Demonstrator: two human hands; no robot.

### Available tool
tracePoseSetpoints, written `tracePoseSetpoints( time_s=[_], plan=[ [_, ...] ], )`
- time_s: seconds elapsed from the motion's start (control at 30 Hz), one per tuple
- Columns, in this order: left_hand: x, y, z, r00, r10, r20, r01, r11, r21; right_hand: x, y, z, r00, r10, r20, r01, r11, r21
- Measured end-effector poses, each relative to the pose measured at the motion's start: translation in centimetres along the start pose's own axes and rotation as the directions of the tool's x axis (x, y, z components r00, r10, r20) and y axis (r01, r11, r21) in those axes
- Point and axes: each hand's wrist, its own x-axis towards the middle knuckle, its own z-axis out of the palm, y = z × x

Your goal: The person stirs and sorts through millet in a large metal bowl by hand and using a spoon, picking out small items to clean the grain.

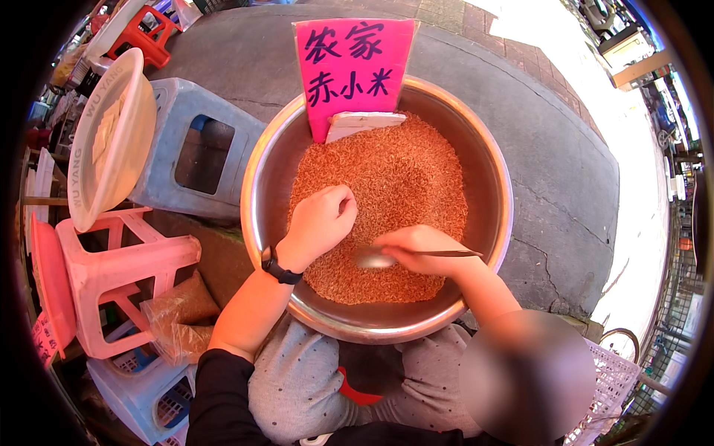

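Observation:
A large metal basin (498, 184) holds a heap of reddish-brown grain (385, 161), which looks like red rice. My right hand (421, 248) grips a metal spoon (375, 257) low over the near part of the heap. The spoon's bowl points left and its thin dark handle sticks out to the right past my wrist. Just left of the spoon, my left hand (324, 214), with a black wristband (277, 266), is curled into a loose fist above the grain. Its palm is turned away, so what it may contain is hidden.
A pink handwritten sign (357, 67) stands at the basin's far rim beside a whitish block (362, 124). To the left are a blue plastic stool (240, 145), a tilted pale plastic basin (136, 145), a pink stool (139, 259) and a bag of grain (187, 304). A lilac basket (611, 368) sits at right.

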Motion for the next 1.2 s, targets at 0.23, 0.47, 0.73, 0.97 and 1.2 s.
tracePoseSetpoints(
  time_s=[0.23,0.47,0.73,0.97,1.2],
  plan=[
    [0.0,-0.2,0.2,1.000,0.005,0.019,-0.005,1.000,0.018,-0.7,0.8,1.6,0.903,0.311,0.296,-0.323,0.946,-0.008],
    [0.1,-0.1,0.3,1.000,0.008,0.008,-0.008,1.000,0.006,-0.2,1.4,0.1,0.926,0.109,-0.360,-0.262,0.874,-0.409],
    [0.1,0.1,0.2,1.000,0.009,0.028,-0.009,1.000,0.010,-0.5,1.7,-1.9,0.671,0.070,-0.738,-0.485,0.795,-0.365],
    [0.0,-0.1,0.2,1.000,0.018,0.012,-0.018,1.000,0.012,-0.3,0.5,-1.3,0.923,-0.014,-0.384,-0.065,0.979,-0.192],
    [0.0,0.1,0.1,1.000,0.001,0.029,-0.001,1.000,0.010,-0.7,0.0,0.8,0.937,0.211,0.278,-0.162,0.969,-0.188]
  ],
)
